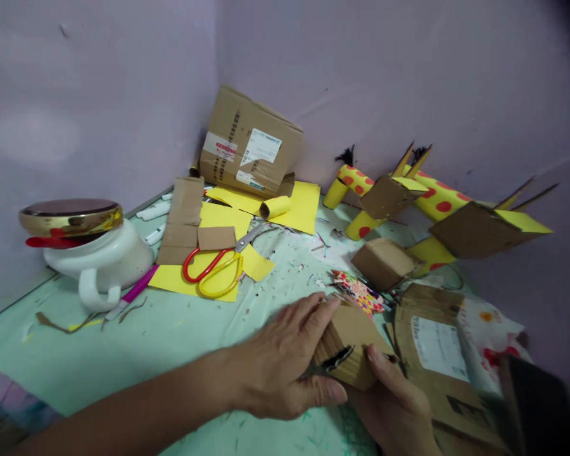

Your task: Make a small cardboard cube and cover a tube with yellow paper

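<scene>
A small folded cardboard box (pixel 354 339) is between my two hands near the front of the table. My left hand (pixel 285 361) lies against its left side, fingers along the top edge and thumb near the lower front. My right hand (pixel 396 396) grips the box from below and the right, with its thumb on the face. A dark gap shows at the box's near corner. Beyond my hands, scissors (pixel 213 272) with red and yellow handles rest on yellow paper (pixel 223 221) beside cardboard strips (pixel 183 218).
Left stands a white mug (pixel 99 259) with a gold-rimmed lid. A large carton (pixel 251 142) leans at the back wall. Yellow spotted cardboard animals (pixel 389 196) and a closed small box (pixel 384 263) stand right. Flattened cardboard (pixel 437 342) lies at the front right.
</scene>
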Available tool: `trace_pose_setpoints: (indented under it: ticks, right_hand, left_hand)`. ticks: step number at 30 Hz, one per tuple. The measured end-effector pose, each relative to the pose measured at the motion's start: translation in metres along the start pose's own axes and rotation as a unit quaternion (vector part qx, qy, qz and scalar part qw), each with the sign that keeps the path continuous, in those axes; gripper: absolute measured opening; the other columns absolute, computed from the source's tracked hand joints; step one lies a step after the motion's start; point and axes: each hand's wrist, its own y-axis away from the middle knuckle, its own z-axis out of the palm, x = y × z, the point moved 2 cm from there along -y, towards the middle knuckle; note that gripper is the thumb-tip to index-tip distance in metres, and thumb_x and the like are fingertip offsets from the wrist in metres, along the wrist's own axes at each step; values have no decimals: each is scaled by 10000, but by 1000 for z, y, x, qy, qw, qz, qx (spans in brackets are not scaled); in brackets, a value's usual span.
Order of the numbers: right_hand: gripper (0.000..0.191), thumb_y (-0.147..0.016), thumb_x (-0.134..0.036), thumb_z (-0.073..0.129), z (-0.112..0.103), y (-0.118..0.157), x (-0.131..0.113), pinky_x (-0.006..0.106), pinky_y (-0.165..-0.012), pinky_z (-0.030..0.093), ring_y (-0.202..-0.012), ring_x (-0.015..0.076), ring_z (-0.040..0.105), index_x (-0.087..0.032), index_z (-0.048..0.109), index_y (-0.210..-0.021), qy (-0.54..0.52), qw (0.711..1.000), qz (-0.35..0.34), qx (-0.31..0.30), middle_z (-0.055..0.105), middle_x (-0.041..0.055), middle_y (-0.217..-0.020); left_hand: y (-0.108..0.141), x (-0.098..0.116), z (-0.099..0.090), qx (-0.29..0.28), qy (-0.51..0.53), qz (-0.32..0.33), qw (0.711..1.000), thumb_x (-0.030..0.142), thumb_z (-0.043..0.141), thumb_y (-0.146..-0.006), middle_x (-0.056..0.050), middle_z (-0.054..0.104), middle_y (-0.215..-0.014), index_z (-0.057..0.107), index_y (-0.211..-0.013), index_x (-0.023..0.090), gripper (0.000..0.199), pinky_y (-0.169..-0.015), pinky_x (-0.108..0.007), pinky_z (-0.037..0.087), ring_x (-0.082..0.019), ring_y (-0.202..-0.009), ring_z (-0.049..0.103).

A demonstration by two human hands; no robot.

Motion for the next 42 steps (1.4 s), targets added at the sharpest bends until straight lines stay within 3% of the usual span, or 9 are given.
trace_pose_setpoints:
  ticks: [4, 9, 17, 22, 28, 32, 36, 39, 42]
  right_hand:
    - [625, -690, -434, 705, 2, 1, -6, 513, -889, 443, -1065, 367, 589, -258, 547, -1269, 16, 999, -29, 3, 714, 106, -1010]
    - [733, -645, -445, 748, -3, 0, -9, 486, -895, 413, -1085, 355, 558, -254, 472, -1297, 94, 993, -71, 30, 660, 96, -1104]
    - [899, -555, -546, 785, 11, 3, -5, 445, -938, 382, -1161, 347, 445, -263, 390, -1311, 286, 933, -179, 121, 459, 95, -1293]
    - [891, -589, -457, 805, 6, -1, 5, 447, -935, 394, -1153, 335, 462, -288, 338, -1329, 324, 924, -196, 47, 447, 96, -1280]
    - [921, -625, -380, 812, -3, -12, 9, 522, -1013, 305, -1219, 357, 377, -320, 279, -1374, 452, 839, -302, 7, 388, 101, -1314]
    - [1053, -641, -431, 792, 6, -11, 3, 581, -1076, 169, -1337, 395, 213, -324, 132, -1455, 517, 773, -366, 14, 236, 110, -1464]
    - [995, -683, -388, 759, 15, 2, -4, 595, -1085, 155, -1345, 394, 204, -337, 143, -1463, 543, 721, -427, 62, 211, 83, -1490]
    - [908, -729, -216, 721, 19, 15, -4, 503, -991, 370, -1184, 331, 453, -374, 197, -1454, 554, 682, -474, 57, 438, 81, -1347]
    - [855, -779, -91, 624, 23, 24, 1, 374, -796, 518, -932, 259, 627, -353, 188, -1466, 549, 688, -474, -24, 647, 73, -1115]
  left_hand:
    - [2, 1, -11, 23, -3, -5, 1000, 461, 570, -819, -134, 211, -1542, 264, -1452, 227, 741, -1101, -574, 158, -332, -1411, 151]
    - [3, -3, -21, 83, 11, 2, 997, 275, 625, -760, -94, 422, -1445, 415, -1375, 276, 650, -1068, -514, 288, -321, -1311, 370]
    - [-5, -9, -24, 119, 132, -168, 970, 338, 600, -695, -96, 625, -1096, 546, -1178, 176, 512, -819, -387, 455, -251, -959, 569]
    - [-10, -12, -32, 100, 150, -191, 965, 286, 649, -609, 13, 586, -770, 560, -820, 182, 252, -636, -265, 434, -158, -723, 525]
    - [-8, -8, -42, 99, 160, -222, 957, 198, 653, -585, 47, 527, -639, 537, -721, 180, 180, -524, -213, 376, -120, -615, 486]
    - [0, 9, -58, 203, 20, -66, 977, 121, 626, -680, 23, 599, -698, 604, -714, 191, 81, -596, -237, 419, -128, -661, 538]
    - [14, 26, -63, 246, -205, 134, 938, 68, 571, -764, -24, 641, -763, 625, -825, 205, 159, -632, -257, 462, -153, -708, 595]
    - [19, 37, -49, 191, -367, 199, 888, 54, 500, -781, -57, 665, -773, 643, -862, 206, 224, -629, -292, 466, -181, -691, 588]
    - [17, 49, -24, 41, -432, 242, 868, 78, 407, -823, -52, 666, -673, 663, -785, 202, 287, -558, -309, 455, -187, -587, 565]
